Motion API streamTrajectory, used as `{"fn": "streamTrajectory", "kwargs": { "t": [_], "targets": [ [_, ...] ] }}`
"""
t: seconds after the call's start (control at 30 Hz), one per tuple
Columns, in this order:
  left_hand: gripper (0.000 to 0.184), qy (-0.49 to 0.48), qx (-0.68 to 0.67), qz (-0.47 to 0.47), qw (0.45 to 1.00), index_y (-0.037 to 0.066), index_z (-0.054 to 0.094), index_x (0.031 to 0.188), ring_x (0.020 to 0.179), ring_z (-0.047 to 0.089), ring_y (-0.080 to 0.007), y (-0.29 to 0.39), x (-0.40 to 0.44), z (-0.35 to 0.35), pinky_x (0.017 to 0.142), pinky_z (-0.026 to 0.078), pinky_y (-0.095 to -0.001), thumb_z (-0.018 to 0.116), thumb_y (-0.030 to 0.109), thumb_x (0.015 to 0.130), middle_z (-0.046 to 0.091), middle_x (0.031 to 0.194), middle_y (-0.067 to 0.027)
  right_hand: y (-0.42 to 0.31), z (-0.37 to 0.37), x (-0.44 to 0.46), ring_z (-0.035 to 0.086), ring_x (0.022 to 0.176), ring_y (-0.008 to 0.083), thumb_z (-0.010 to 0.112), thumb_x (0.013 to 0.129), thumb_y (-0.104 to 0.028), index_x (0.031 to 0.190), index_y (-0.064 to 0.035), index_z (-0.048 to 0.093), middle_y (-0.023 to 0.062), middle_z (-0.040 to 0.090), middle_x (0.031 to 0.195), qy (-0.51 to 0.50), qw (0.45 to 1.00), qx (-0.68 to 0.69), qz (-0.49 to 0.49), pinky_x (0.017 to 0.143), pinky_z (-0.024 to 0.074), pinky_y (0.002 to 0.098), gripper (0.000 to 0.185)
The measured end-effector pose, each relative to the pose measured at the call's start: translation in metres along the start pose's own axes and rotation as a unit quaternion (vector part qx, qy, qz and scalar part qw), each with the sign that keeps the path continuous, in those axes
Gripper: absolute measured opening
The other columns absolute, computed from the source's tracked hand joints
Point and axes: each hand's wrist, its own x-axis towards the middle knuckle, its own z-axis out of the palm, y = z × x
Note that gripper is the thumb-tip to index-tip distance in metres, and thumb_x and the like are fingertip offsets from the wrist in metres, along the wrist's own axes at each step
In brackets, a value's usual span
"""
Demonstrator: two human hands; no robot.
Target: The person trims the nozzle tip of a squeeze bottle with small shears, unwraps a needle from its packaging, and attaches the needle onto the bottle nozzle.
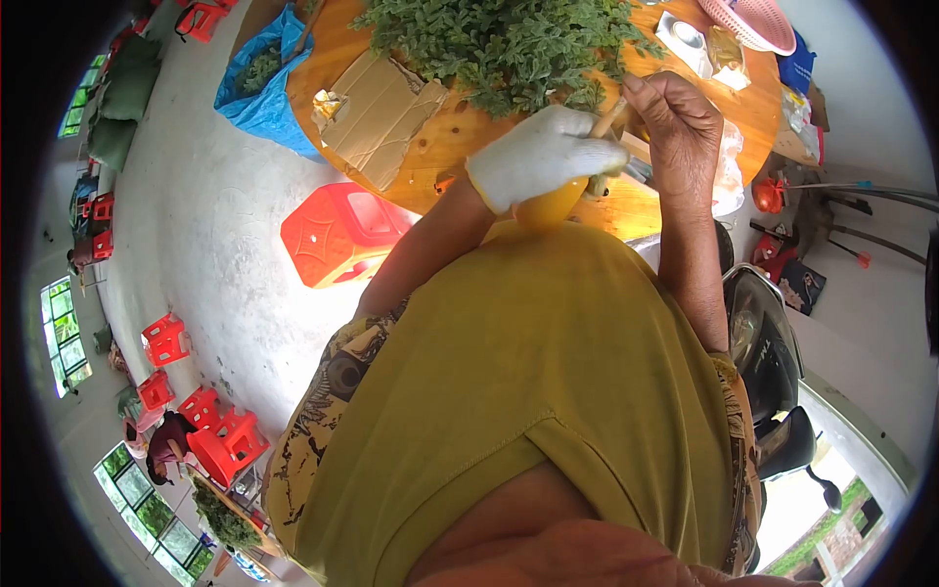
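Just beyond the gloved left grip (548,157) lies leafy greenery (514,44).

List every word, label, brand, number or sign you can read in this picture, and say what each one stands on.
No text can be read in this picture.
Blue bag, upper right: pale markings, too small to read.
Dark packet, far right: pale markings, too blurred to read.

Upper middle: one gloved hand (543,157), one bare hand (680,132), one flattened cardboard piece (383,122). Upper right: one pink basket (771,27). Left edge: three windows (65,333).
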Motion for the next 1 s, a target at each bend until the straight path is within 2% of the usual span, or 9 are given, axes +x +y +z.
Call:
{"fn": "streamTrajectory", "kwargs": {
  "t": [0.07, 0.17, 0.3, 0.37, 0.47, 0.53, 0.67, 0.8, 1.0],
  "targets": [
    [0.026, -0.100, -0.192, -0.166, 0.962, -0.001, 0.066, 0.082, 0.061, 0.061, -0.0149, 0.024, -0.005, -0.010, 0.057, 0.048, -0.0295, 0.060, 0.023, 0.090, 0.064, 0.067, -0.0058, -0.004, -0.001, -0.002, 0.046, 0.060, 0.0030, 0.074, 0.088, -0.010, 0.076, 0.0002, 0.066, -0.0036, 0.058, 0.064, -0.021, 1.000, 0.016, 0.009, 0.055, 0.0387, 0.0199, 0.017],
    [0.026, -0.138, -0.218, -0.157, 0.953, -0.001, 0.066, 0.079, 0.060, 0.061, -0.0145, 0.015, -0.004, -0.016, 0.058, 0.048, -0.0291, 0.061, 0.023, 0.089, 0.063, 0.065, -0.0059, -0.006, 0.002, -0.002, 0.047, 0.060, 0.0029, 0.074, 0.088, -0.011, 0.076, -0.0005, 0.067, -0.0033, 0.059, 0.065, -0.031, 0.999, 0.024, 0.008, 0.055, 0.0384, 0.0197, 0.017],
    [0.028, 0.013, 0.054, -0.069, 0.996, 0.000, 0.065, 0.078, 0.057, 0.061, -0.0217, 0.012, 0.002, 0.002, 0.057, 0.048, -0.0332, 0.060, 0.026, 0.088, 0.062, 0.063, -0.0127, 0.004, -0.004, -0.005, 0.047, 0.060, 0.0033, 0.070, 0.090, -0.009, 0.077, -0.0021, 0.067, -0.0028, 0.059, 0.066, -0.003, 1.000, 0.001, 0.029, 0.055, 0.0388, 0.0202, 0.015],
    [0.029, 0.133, 0.324, -0.024, 0.936, 0.000, 0.065, 0.077, 0.057, 0.061, -0.0265, 0.005, 0.006, 0.010, 0.058, 0.048, -0.0360, 0.059, 0.027, 0.088, 0.062, 0.063, -0.0169, 0.006, -0.004, -0.004, 0.046, 0.058, 0.0038, 0.067, 0.092, -0.008, 0.077, -0.0030, 0.067, -0.0031, 0.057, 0.064, 0.036, 0.999, -0.001, 0.024, 0.054, 0.0383, 0.0205, 0.015],
    [0.031, 0.135, 0.479, -0.114, 0.860, 0.000, 0.064, 0.079, 0.063, 0.060, -0.0326, 0.006, -0.001, 0.018, 0.060, 0.047, -0.0395, 0.059, 0.030, 0.088, 0.062, 0.068, -0.0204, -0.004, -0.025, 0.012, 0.046, 0.058, 0.0050, 0.060, 0.092, -0.008, 0.077, -0.0036, 0.067, -0.0027, 0.056, 0.064, 0.173, 0.983, -0.060, -0.016, 0.053, 0.0372, 0.0218, 0.017],
    [0.033, 0.161, 0.417, -0.118, 0.886, 0.000, 0.063, 0.080, 0.062, 0.060, -0.0294, -0.009, -0.007, 0.015, 0.060, 0.046, -0.0387, 0.059, 0.031, 0.089, 0.062, 0.067, -0.0173, -0.043, -0.053, 0.038, 0.045, 0.057, 0.0037, 0.060, 0.092, -0.010, 0.079, -0.0036, 0.067, -0.0034, 0.053, 0.063, 0.267, 0.963, 0.011, -0.029, 0.051, 0.0329, 0.0198, 0.016],
    [0.038, 0.233, 0.225, -0.052, 0.945, 0.002, 0.063, 0.079, 0.066, 0.062, -0.0356, 0.007, 0.003, 0.013, 0.063, 0.048, -0.0437, 0.054, 0.037, 0.092, 0.061, 0.068, -0.0170, -0.027, -0.021, 0.020, 0.042, 0.053, 0.0036, 0.068, 0.092, -0.018, 0.080, -0.0055, 0.067, -0.0034, 0.054, 0.064, 0.175, 0.984, 0.028, -0.017, 0.048, 0.0273, 0.0179, 0.017],
    [0.028, 0.211, 0.242, -0.051, 0.945, 0.000, 0.066, 0.086, 0.064, 0.056, -0.0136, 0.024, 0.001, 0.007, 0.063, 0.046, -0.0309, 0.063, 0.027, 0.091, 0.062, 0.070, -0.0068, -0.001, -0.026, 0.012, 0.048, 0.061, 0.0073, 0.067, 0.094, -0.022, 0.092, -0.0033, 0.066, 0.0002, 0.058, 0.071, 0.085, 0.969, 0.207, 0.103, 0.049, 0.0314, 0.0189, 0.019],
    [0.021, 0.209, 0.226, -0.030, 0.951, 0.001, 0.067, 0.089, 0.066, 0.057, -0.0133, 0.014, 0.000, 0.014, 0.065, 0.047, -0.0292, 0.064, 0.022, 0.091, 0.064, 0.074, -0.0062, 0.017, -0.023, -0.004, 0.056, 0.064, 0.0109, 0.062, 0.097, -0.022, 0.094, -0.0054, 0.064, 0.0036, 0.063, 0.075, -0.006, 0.909, 0.388, 0.149, 0.047, 0.0345, 0.0215, 0.017]
  ]
}}
